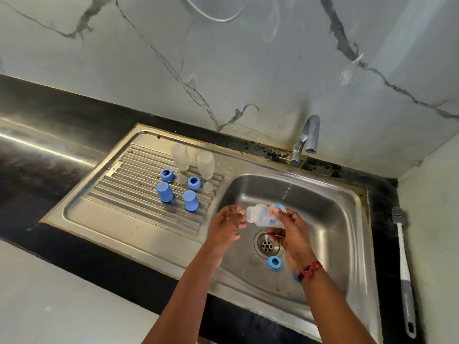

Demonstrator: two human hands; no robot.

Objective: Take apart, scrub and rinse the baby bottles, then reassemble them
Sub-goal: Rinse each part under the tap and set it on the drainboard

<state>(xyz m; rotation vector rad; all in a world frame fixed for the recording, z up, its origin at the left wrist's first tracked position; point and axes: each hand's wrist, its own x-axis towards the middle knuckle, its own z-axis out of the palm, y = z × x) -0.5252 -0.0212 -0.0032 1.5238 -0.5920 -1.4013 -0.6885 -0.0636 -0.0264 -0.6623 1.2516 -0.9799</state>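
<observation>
Over the steel sink basin (330, 219) my right hand (291, 234) grips a clear baby bottle (260, 216), lying sideways with its open mouth to the left. My left hand (227, 224) is at that mouth, fingers relaxed. A thin stream of water falls from the tap (306, 137) just behind the bottle. A blue screw ring (274, 263) lies on the basin floor near the drain (267, 243). On the ribbed drainboard (139, 192) stand two clear bottles (180, 157) (206, 165) upside down, two blue rings (167, 175) (194, 182), two blue caps (164, 191) (190, 200) and two clear teats (182, 178) (208, 187).
A bottle brush (403, 266) with a grey handle lies on the black counter right of the sink. A marbled wall rises behind. A bit of something blue (296, 277) shows under my right wrist. A dark counter runs to the left.
</observation>
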